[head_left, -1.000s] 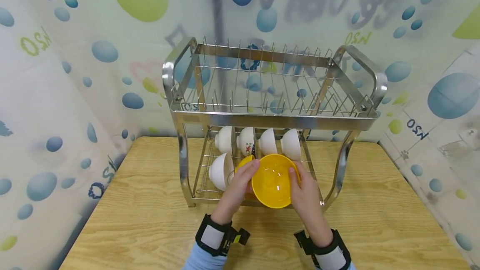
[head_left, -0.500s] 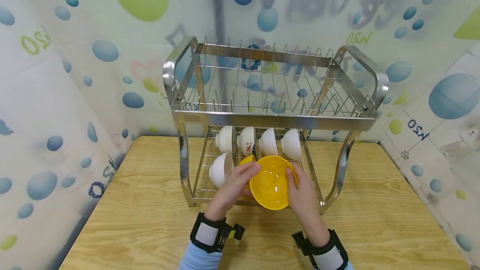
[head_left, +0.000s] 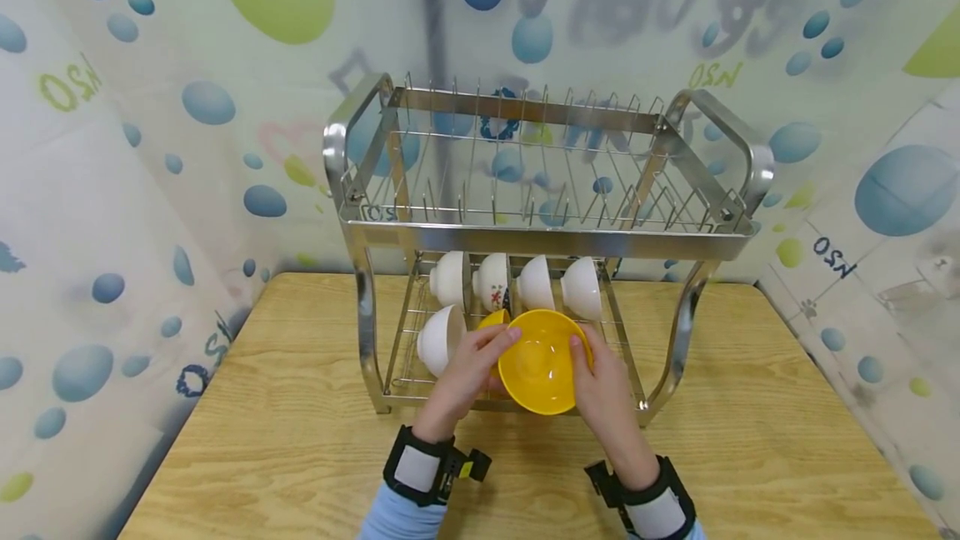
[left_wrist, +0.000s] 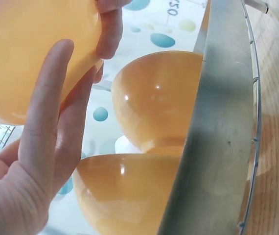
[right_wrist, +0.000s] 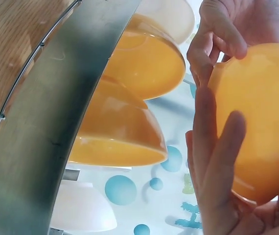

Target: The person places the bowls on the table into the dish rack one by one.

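A yellow bowl (head_left: 542, 363) is tilted with its inside facing the head camera, in front of the rack's lower tier. My left hand (head_left: 465, 369) holds it at the left rim, thumb on the edge and fingers against the outside. The right hand (head_left: 606, 382) grips the opposite rim, its thumb over the edge; fingers of that hand (right_wrist: 222, 156) lie along the bowl's outer wall in the right wrist view. Two more yellow bowls, one upper (left_wrist: 159, 95) and one lower (left_wrist: 129, 191) in the left wrist view, rest in the rack, mostly hidden from the head view.
A two-tier metal dish rack (head_left: 547, 240) stands on the wooden table (head_left: 255, 440). Its lower tier has a row of several white bowls, one flowered (head_left: 492, 283), at the back. Another white bowl (head_left: 441, 342) sits front left. A patterned curtain (head_left: 225, 148) hangs behind.
The held yellow bowl has shifted slightly left, and my left hand has moved a little left with it. Both hands keep their hold; the bowls in the rack stay put.
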`<state>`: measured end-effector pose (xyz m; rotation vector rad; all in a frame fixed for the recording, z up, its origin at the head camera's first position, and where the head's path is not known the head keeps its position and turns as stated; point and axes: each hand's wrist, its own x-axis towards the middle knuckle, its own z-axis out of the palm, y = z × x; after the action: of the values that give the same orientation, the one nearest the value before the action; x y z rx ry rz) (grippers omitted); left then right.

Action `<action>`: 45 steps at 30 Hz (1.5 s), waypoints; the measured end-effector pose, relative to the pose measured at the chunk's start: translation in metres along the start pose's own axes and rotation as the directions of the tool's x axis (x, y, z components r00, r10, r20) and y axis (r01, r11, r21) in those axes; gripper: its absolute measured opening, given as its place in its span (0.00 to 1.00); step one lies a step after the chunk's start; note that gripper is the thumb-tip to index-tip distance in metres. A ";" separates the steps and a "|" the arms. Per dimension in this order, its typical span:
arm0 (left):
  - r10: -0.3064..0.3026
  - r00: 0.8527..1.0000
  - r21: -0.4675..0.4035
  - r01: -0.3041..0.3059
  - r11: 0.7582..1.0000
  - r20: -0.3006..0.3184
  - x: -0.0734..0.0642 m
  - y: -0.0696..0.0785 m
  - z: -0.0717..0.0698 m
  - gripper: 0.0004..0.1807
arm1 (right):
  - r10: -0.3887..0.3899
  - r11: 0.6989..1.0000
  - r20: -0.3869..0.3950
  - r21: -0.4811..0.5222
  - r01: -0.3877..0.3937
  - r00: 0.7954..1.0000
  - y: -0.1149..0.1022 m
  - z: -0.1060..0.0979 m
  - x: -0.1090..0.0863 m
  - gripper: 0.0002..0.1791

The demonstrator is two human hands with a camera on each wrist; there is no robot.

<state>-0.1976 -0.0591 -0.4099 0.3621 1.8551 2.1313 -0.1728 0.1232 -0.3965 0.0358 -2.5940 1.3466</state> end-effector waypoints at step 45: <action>0.091 0.936 0.000 -0.096 0.995 -0.340 0.003 -0.005 0.007 0.31 | -0.140 0.982 -0.483 -0.181 0.059 0.864 0.059 -0.054 -0.008 0.15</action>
<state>-0.1976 -0.0511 -0.4137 0.0805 2.0334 2.3971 -0.1624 0.2010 -0.4157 -0.1762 -2.2149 0.9496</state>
